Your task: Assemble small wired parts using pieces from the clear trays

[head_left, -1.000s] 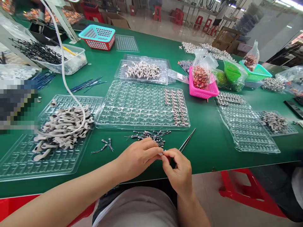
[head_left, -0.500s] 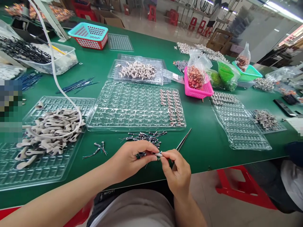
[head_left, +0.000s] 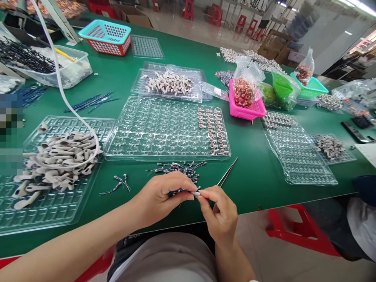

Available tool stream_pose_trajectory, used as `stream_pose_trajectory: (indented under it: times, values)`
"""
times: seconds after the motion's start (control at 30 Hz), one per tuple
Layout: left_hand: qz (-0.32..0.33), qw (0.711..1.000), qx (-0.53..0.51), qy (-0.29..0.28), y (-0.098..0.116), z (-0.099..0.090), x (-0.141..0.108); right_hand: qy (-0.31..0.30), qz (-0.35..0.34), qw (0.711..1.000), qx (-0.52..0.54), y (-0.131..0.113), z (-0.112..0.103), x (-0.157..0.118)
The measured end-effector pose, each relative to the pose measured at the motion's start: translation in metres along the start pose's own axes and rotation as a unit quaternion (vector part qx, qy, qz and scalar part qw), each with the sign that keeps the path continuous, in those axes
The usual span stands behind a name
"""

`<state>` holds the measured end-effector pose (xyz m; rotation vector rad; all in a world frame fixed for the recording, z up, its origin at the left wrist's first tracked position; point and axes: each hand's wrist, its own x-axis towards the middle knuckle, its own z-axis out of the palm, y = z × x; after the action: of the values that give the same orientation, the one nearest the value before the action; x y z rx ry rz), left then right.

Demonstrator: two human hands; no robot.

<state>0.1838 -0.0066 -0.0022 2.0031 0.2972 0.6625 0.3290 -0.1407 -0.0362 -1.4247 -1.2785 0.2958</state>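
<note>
My left hand [head_left: 169, 190] is closed on a small circuit board with thin wires [head_left: 176, 192], mostly hidden by the fingers. At its fingertips sits a small whitish plastic piece [head_left: 196, 193]. My right hand [head_left: 220, 211] pinches the other end of this piece, thumb and index finger meeting the left fingertips. Metal tweezers [head_left: 227, 172] run out from the right hand, tips pointing away up and right; their rear part is tucked in the palm. Just beyond my hands lies a pile of small wired boards [head_left: 179, 169], and a few loose ones [head_left: 120, 184] lie to the left.
A clear blister tray [head_left: 152, 129] holds grey-white earpiece-like shells on its right side. At left, another tray [head_left: 79, 199] bears a heap of such shells [head_left: 63, 156], crossed by a white cable [head_left: 63, 92]. A pink basket [head_left: 245, 112] stands back right.
The view has shifted slightly. My hands stay together, and the whitish piece between the fingertips has turned a little.
</note>
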Motion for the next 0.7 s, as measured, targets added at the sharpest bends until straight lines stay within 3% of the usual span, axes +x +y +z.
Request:
stream_pose_trajectory:
  times: [0.4,0.7]
  values:
    - [0.002,1.000,0.014,0.003,-0.0016,0.0005,-0.0010,-0.003,-0.011,1.000,-0.023,-0.0010,0.0010,0.0009]
    - [-0.034,0.999,0.012,0.005,0.0023,0.0025,0.0000,-0.016,-0.034,0.995,-0.097,-0.0002,-0.0003,0.0026]
